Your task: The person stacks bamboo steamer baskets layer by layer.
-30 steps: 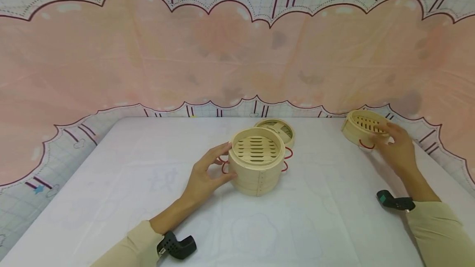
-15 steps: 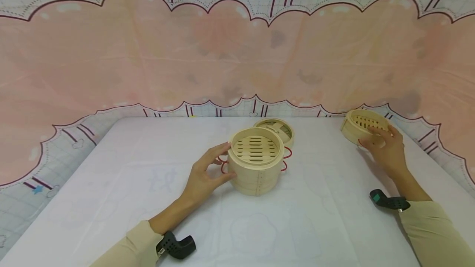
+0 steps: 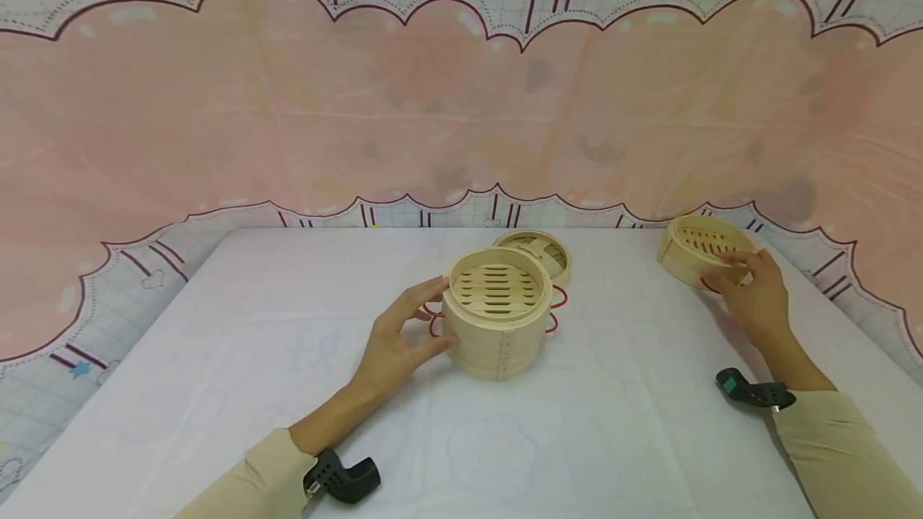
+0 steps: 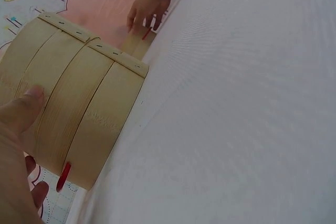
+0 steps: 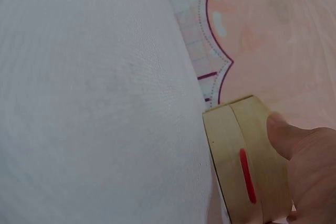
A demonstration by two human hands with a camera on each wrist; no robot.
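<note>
My left hand (image 3: pixel 392 343) grips the left side of a stack of bamboo steamer baskets (image 3: pixel 490 351), thumb in front and fingers toward the back. The stack stands upright, its slatted top tier facing up, with red loop handles on both sides. In the left wrist view, the left thumb (image 4: pixel 29 108) lies flat along the stacked wall. At the far right corner my right hand (image 3: pixel 757 303) holds a separate bamboo steamer basket (image 3: pixel 678 259) by its near right rim. The right wrist view shows the thumb (image 5: pixel 281 135) on that basket's outer wall, beside a red handle (image 5: pixel 247 177).
Behind the stack, partly covered by it, lies a round bamboo steamer lid (image 3: pixel 555 251). A white cloth (image 3: pixel 613 439) covers the table. A peach patterned curtain (image 3: pixel 324 118) hangs along the back edge.
My right hand has shifted left along the separate basket's near wall, and that basket has moved slightly left. The left hand and the stack hold still.
</note>
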